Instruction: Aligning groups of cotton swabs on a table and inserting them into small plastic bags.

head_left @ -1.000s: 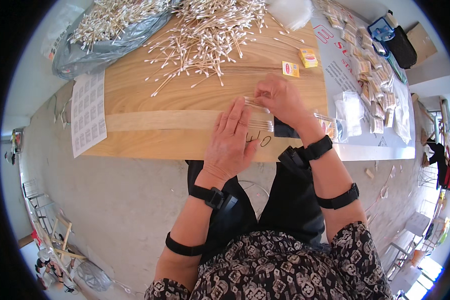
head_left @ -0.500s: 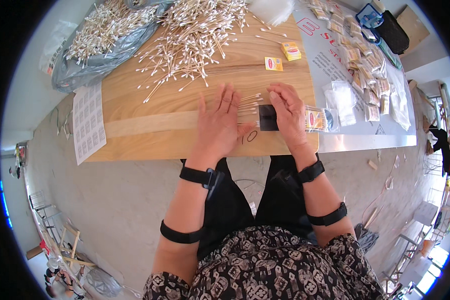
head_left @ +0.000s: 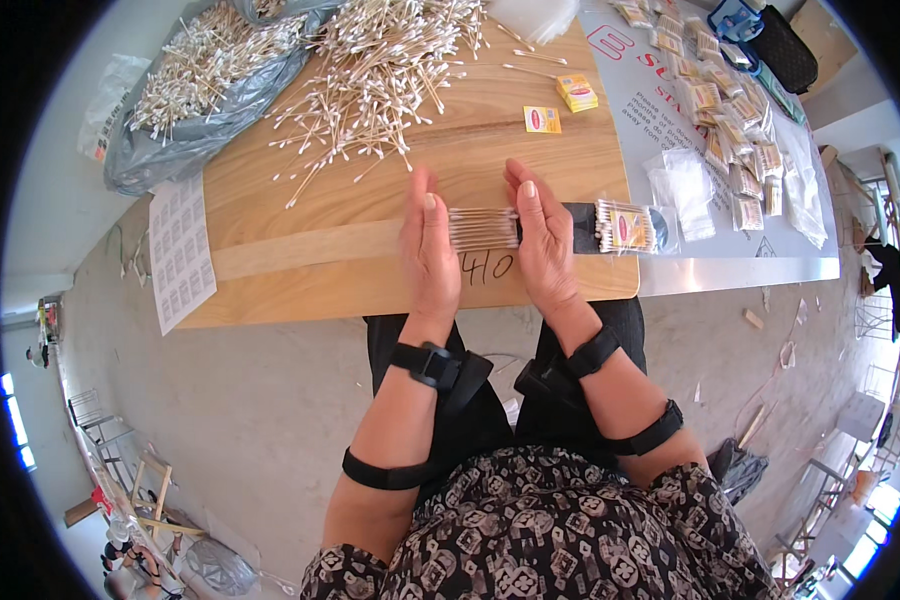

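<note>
A small bundle of cotton swabs [head_left: 481,229] lies flat on the wooden table [head_left: 310,265], pressed between my two palms. My left hand [head_left: 427,250] stands edge-down against the bundle's left ends, fingers straight and together. My right hand [head_left: 542,240] stands the same way against the right ends. Just right of my right hand lies a black tool [head_left: 582,226] and a filled clear packet of swabs [head_left: 625,227].
A large loose heap of cotton swabs [head_left: 380,70] covers the table's far side, with more in a grey plastic bag [head_left: 195,90]. Small yellow labels [head_left: 542,119] and a yellow box [head_left: 576,92] lie beyond my hands. Filled packets [head_left: 730,150] and empty bags [head_left: 682,185] sit right. A label sheet [head_left: 180,250] hangs left.
Earlier my hands lay flat over a clear bag and swabs. Now both stand on edge with palms facing, squeezing the swab bundle between them; the filled packet lies to the right.
</note>
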{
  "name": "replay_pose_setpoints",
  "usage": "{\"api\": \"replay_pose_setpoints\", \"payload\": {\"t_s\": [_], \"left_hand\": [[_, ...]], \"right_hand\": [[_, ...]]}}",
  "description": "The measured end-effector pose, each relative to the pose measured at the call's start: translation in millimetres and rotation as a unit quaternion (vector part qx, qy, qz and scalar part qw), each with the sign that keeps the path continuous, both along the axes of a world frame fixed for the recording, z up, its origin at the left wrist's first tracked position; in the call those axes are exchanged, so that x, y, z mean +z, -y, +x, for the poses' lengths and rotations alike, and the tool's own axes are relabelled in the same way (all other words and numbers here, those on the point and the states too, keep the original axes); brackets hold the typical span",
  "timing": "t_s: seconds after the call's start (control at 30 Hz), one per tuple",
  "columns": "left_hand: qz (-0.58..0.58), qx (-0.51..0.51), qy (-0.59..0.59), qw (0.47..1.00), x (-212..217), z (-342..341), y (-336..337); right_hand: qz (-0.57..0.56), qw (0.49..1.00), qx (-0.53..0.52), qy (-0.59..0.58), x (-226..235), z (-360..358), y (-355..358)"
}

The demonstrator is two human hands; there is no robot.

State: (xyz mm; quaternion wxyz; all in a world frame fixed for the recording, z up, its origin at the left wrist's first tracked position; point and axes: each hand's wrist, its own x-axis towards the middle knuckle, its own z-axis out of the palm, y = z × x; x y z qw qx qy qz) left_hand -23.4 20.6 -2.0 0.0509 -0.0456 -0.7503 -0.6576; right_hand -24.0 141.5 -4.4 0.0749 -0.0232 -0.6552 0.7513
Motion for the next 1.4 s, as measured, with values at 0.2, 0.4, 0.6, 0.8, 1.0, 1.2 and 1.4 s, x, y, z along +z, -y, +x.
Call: {"api": "replay_pose_setpoints", "payload": {"t_s": [0.2, 0.4, 0.6, 0.8, 1.0, 1.2, 1.4], "left_hand": [[0.239, 0.023, 0.043, 0.970, 2.2, 1.3, -4.1], [-0.054, -0.041, -0.018, 0.998, 12.3, 16.8, 3.2], [-0.061, -0.010, -0.041, 0.997, -0.7, 13.4, 9.8], [-0.529, -0.125, -0.088, 0.835, 13.7, 27.7, 10.9], [-0.540, -0.109, -0.087, 0.830, 10.1, 30.5, 9.0], [-0.532, -0.095, -0.098, 0.835, 8.4, 31.9, 7.1], [-0.525, -0.089, -0.100, 0.840, 5.8, 31.8, 7.0]], "right_hand": [[-0.036, 0.999, -0.014, 0.008, -2.2, 4.2, -2.7], [-0.128, 0.991, -0.027, 0.024, -0.2, 0.2, -0.4], [-0.134, 0.990, -0.035, 0.032, -3.8, -8.1, -4.4], [-0.011, 0.998, -0.059, 0.021, -7.7, -2.3, -20.8], [0.263, 0.962, -0.032, -0.074, 4.3, 19.4, -33.1], [0.320, 0.942, 0.004, -0.102, 6.0, 26.1, -40.4], [0.344, 0.931, 0.003, -0.124, 1.6, 25.0, -39.6]]}}
